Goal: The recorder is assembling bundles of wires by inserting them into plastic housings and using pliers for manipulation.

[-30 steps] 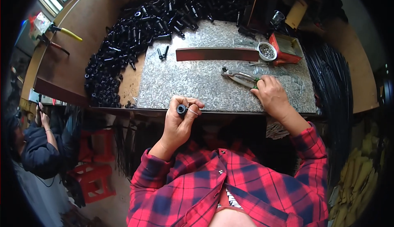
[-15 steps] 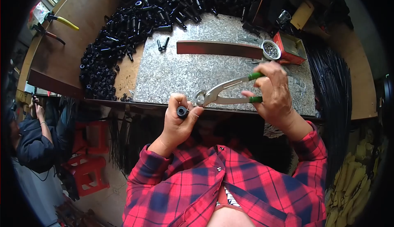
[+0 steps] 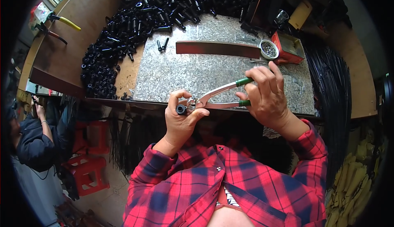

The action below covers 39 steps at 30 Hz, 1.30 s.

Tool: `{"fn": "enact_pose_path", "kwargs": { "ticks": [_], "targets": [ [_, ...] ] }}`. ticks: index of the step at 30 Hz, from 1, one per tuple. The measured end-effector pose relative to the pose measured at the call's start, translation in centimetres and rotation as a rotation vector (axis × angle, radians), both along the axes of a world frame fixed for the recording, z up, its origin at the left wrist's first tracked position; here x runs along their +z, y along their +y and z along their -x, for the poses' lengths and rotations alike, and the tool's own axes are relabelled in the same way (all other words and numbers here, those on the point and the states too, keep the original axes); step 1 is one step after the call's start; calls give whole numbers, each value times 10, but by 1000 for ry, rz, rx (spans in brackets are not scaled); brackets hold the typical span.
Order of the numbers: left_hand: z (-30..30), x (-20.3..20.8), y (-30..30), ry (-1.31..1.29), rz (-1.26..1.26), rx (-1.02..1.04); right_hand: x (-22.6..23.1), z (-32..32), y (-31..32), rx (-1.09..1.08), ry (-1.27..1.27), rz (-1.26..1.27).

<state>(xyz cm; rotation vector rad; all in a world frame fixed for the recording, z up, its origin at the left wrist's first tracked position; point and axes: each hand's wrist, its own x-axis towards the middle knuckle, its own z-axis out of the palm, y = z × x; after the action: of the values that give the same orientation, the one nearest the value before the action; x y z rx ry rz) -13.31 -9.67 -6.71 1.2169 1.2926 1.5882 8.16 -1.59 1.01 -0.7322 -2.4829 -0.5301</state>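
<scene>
My left hand (image 3: 179, 118), near the table's front edge, grips a short black tube (image 3: 180, 109) whose round hollow end faces up at me. A thin wire-like strand shows between its thumb and fingers. My right hand (image 3: 269, 99) holds silver pliers (image 3: 221, 90) by their green-covered handles, which are spread apart; its fingers are loosely curved, some lifted. The pliers' jaws meet the top of the tube between my left thumb and forefinger. Whether they are clamped on it is hidden by the fingers.
A heap of black tubular parts (image 3: 160, 13) covers the back left. A long dark strip (image 3: 217, 49) lies on the speckled board (image 3: 164, 77), beside a white cup of small metal bits (image 3: 269, 49) and a red box (image 3: 287, 48). Black strands (image 3: 332, 75) hang right. Another person (image 3: 35, 136) works at left.
The pliers have moved left and slightly down, bringing their jaws to the tube in my left hand. My right hand has shifted left with them, its fingers loosening.
</scene>
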Motion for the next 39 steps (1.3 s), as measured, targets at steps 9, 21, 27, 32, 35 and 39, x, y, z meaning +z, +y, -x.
{"fn": "enact_pose_path", "kwargs": {
  "ticks": [9,21,27,32,35,39],
  "targets": [
    [11,-2,-7,58,9,-95,2,-18,-18,121,35,156],
    [22,7,-11,178,-115,-400,-10,-26,-45,105,4,2186],
    [28,16,-10,171,-68,-325,-34,-30,-50,261,197,873],
    [28,9,-11,266,-111,-517,-46,-41,-51,-27,392,2835],
    [27,11,-6,338,-90,-461,-33,-35,-43,301,-65,1786],
    [23,-1,-5,321,-253,-310,-33,-26,-52,128,-51,909]
  ]
}}
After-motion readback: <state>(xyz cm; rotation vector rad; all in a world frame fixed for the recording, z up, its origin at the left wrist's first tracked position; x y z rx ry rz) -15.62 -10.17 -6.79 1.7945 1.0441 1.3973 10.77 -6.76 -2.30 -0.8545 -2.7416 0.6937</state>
